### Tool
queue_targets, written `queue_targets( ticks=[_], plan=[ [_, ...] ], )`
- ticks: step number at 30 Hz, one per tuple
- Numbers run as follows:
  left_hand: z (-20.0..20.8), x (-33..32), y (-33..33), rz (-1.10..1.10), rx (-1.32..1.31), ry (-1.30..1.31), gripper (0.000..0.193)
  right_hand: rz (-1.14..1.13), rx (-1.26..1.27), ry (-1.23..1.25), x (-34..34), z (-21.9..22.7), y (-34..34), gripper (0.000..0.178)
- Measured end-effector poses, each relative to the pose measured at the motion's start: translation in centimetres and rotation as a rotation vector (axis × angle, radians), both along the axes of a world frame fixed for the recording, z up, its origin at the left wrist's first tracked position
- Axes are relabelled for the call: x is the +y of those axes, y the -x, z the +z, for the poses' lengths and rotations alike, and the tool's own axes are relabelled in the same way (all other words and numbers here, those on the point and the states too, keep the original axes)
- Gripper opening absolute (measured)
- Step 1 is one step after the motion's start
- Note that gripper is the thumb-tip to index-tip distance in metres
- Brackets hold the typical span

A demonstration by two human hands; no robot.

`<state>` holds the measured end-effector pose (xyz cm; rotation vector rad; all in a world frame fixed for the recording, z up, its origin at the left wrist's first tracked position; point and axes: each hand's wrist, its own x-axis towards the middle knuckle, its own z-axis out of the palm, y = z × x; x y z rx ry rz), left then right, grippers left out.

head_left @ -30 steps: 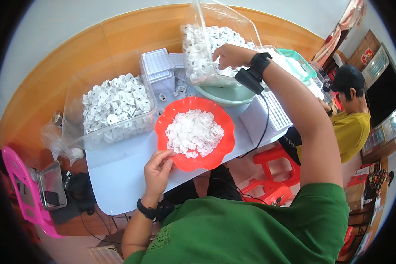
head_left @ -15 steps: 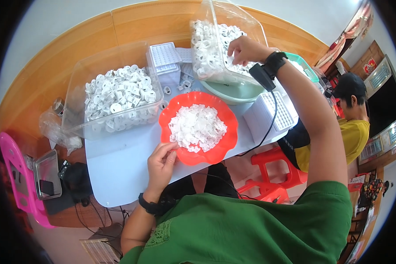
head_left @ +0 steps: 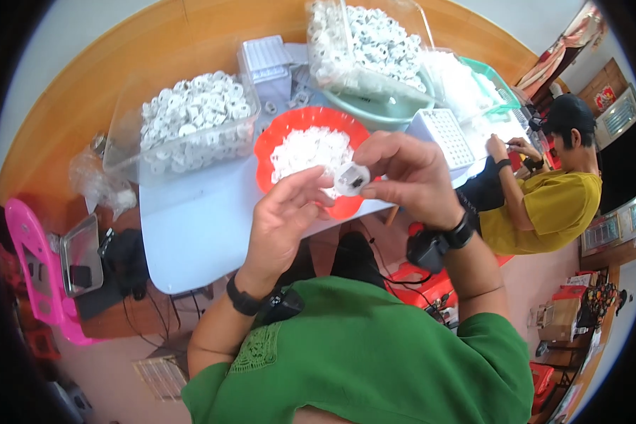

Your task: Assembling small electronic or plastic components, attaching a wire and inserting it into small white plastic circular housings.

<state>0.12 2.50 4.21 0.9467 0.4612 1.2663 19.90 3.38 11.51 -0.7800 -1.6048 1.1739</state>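
Table: pale blue-white, rounded corner [head_left: 191, 233], bearing the containers. On its left, a clear plastic rectangular bin [head_left: 124, 134] heaped with white round parts. Farther back, a second clear plastic bin [head_left: 374, 83], similarly loaded, overlapping a pale green round basin [head_left: 374, 112] in this view. Near the front edge, a red scalloped plastic bowl [head_left: 263, 152] holding a pile of small whitish pieces [head_left: 311, 150]. Right of the bowl, a white box-shaped block with a grid of holes [head_left: 445, 138].

Right hand [head_left: 420, 180]: thumb and forefinger pinching a white round plastic part with a dark spot [head_left: 350, 180], held above the bowl's near right side. Left hand [head_left: 286, 212]: fingers bent, tips just beside that part; cannot tell whether they grip anything or touch it.
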Motion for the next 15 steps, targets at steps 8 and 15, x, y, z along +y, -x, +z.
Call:
queue_targets(
  ticks=[8,15],
  plan=[
    [-2.7,-0.9,0.3,-0.283,-0.182,0.025,0.042,0.086,0.298,0.119,-2.4,-5.2,1.6,0.026],
    [-3.0,-1.1,-1.8,-0.156,-0.068,-0.022,0.04,-0.083,0.386,0.127,-3.6,-6.7,2.3,0.028]
  ],
)
